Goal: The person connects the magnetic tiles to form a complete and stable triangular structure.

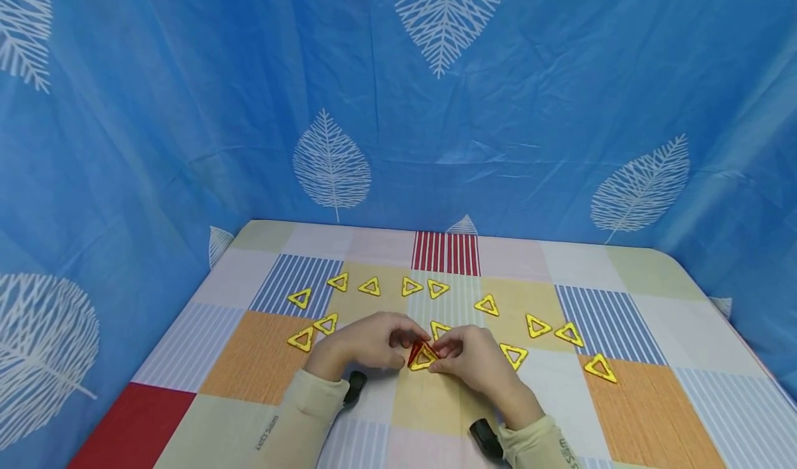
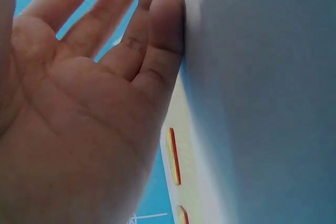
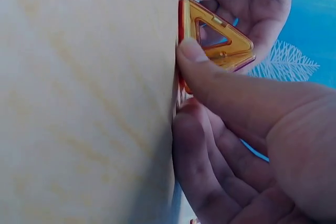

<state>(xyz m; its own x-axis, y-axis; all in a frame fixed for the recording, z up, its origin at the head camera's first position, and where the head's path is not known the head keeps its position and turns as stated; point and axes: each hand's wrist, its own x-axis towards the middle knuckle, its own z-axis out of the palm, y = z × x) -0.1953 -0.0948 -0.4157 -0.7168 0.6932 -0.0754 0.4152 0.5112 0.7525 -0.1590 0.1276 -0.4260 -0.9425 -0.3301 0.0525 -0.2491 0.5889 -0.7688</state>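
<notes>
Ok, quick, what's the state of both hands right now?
Left hand: fingers by the raised triangle; whether it grips cannot be told.
Right hand: closed, holding the raised triangle.

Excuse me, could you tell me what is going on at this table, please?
A person is handling a small raised assembly of hollow triangular tiles over a patchwork-patterned tablecloth. The right grip holds the assembly, with the thumb at its near edge. The left grip curls close on the other side, though whether it touches is hard to tell. Loose yellow triangular tiles lie on the cloth, beyond the assembly and to both sides.
</notes>
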